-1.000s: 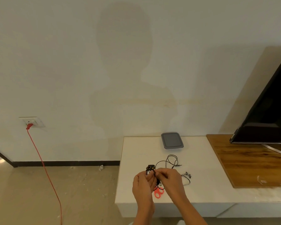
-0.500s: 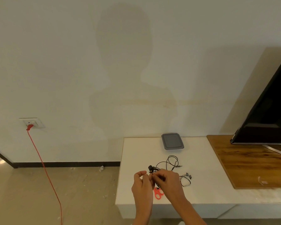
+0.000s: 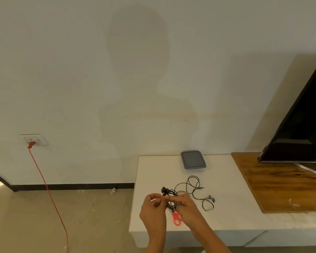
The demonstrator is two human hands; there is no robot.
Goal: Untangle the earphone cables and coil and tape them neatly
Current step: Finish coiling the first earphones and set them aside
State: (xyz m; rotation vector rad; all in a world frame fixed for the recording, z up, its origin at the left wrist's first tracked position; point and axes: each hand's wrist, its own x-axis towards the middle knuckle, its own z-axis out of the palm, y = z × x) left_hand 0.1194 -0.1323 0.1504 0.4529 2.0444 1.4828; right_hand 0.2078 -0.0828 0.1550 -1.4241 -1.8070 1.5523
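Left hand [image 3: 154, 210] and right hand [image 3: 185, 207] raised side by side, fingertips pinched on a black cable bundle [image 3: 170, 197] between them. Loose cable [image 3: 192, 185] trailing up and right from the right hand across the table [image 3: 153, 170], ending in earbuds [image 3: 211, 199] further right. Red scissors [image 3: 177, 218] just below the hands. Grey box [image 3: 192, 159] well beyond.

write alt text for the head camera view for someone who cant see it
Two bare hands, left hand and right hand, pinch a tangled black earphone cable above a white table. Red scissors and a grey lidded container lie on it.
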